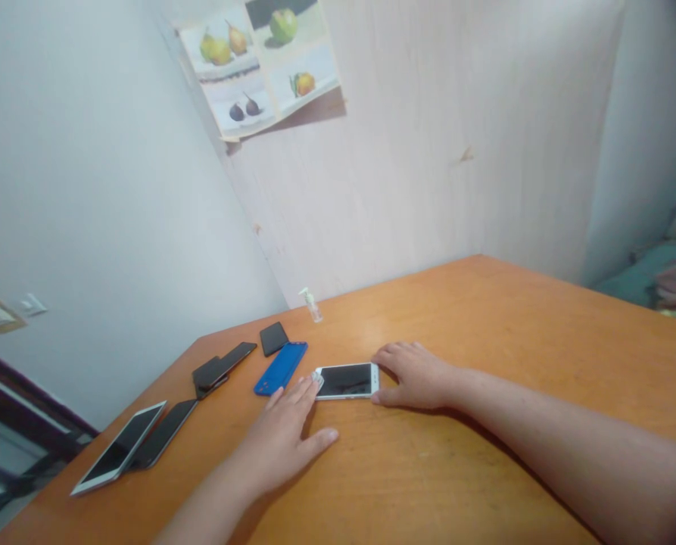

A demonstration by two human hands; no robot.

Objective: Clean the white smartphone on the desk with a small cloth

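A white smartphone (346, 381) with a dark screen lies face up on the wooden table. My right hand (414, 375) has its thumb and fingers around the phone's right end. At the other end, the outstretched fingers of my left hand (284, 431) press a small, crumpled white wipe (318, 380) against the phone, with the thumb spread away. The wipe's exact material is hard to make out. Just left of the phone is a blue phone case (281, 369), its hollow side up. A dark phone (274, 339) touches the case's far end.
Two dark, phone-like slabs overlap, the upper one (235, 362) across the lower (207, 375). Nearer me on the left are a black phone (164, 435) and a larger white-framed device (122, 448). A clear pump bottle (313, 309) stands near the far edge of the table (519, 424).
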